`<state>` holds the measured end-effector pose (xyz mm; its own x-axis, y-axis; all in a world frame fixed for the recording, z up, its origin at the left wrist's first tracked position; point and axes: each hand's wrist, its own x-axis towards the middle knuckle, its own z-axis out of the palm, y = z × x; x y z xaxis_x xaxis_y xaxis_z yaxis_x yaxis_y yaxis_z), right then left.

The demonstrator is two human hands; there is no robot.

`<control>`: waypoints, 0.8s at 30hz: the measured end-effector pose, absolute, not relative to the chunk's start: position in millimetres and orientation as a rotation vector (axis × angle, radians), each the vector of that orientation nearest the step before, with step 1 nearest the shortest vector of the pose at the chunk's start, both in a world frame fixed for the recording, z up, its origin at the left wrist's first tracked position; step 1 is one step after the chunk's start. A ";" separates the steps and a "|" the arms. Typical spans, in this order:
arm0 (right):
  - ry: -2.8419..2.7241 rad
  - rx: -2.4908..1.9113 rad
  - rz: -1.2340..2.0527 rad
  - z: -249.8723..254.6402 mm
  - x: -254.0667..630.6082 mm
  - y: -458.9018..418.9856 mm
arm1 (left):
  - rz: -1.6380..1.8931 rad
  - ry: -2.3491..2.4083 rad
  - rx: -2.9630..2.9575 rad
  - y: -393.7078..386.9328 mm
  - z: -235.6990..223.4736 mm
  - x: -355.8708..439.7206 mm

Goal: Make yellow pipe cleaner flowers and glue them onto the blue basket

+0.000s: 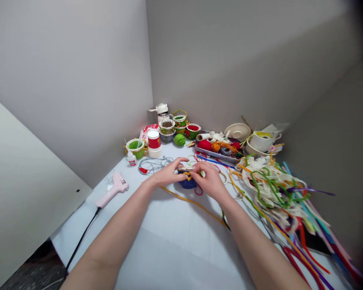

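Note:
A small blue basket (187,184) with a pale rim stands near the middle of the table, between my two hands. My left hand (168,172) is closed on the left side of its rim, thumb in front and fingers behind. On the front of the basket lies a looped piece of yellow-orange cord (187,175). My right hand (210,180) pinches this cord against the basket's right front with thumb and fingertips. A longer orange cord (193,202) runs across the table below the hands. The basket's far side is hidden by my fingers.
A pink glue gun (115,189) with a black cable lies left. Behind it are a glue bottle (131,158), several decorated baskets (167,128) and a green yarn ball (179,140). A yarn tray (218,155) sits back right; tangled cords and ribbons (272,189) cover the right side.

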<state>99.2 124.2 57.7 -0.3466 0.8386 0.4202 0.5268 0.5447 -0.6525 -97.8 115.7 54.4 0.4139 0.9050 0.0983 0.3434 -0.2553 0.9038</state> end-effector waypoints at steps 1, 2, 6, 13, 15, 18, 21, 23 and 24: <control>-2.025 -1.102 0.529 57.1 99.1 124.6 | 0.819 1.079 1.802 115.3 55.0 -97.3; -2.021 -1.104 0.529 56.5 99.1 124.8 | 0.826 1.082 1.802 115.0 55.2 -96.6; -2.015 -1.103 0.536 54.4 99.4 123.9 | 0.846 1.087 1.784 116.1 54.4 -92.8; -1.991 -1.076 0.583 60.1 106.7 125.1 | 0.809 1.083 1.748 118.9 58.5 -88.6; -1.959 -1.099 0.593 62.2 111.3 126.9 | 0.792 1.077 1.743 119.7 59.2 -88.6; -1.946 -1.119 0.616 63.5 117.8 129.6 | 0.780 1.069 1.746 121.1 58.4 -89.0; -2.000 -1.077 0.645 64.1 121.2 130.6 | 0.776 1.050 1.754 122.0 57.4 -88.9; -2.057 -1.024 0.663 65.0 121.5 130.5 | 0.784 1.038 1.763 122.2 57.2 -88.6; -2.085 -0.996 0.668 65.6 121.1 130.3 | 0.791 1.032 1.768 122.2 57.3 -88.4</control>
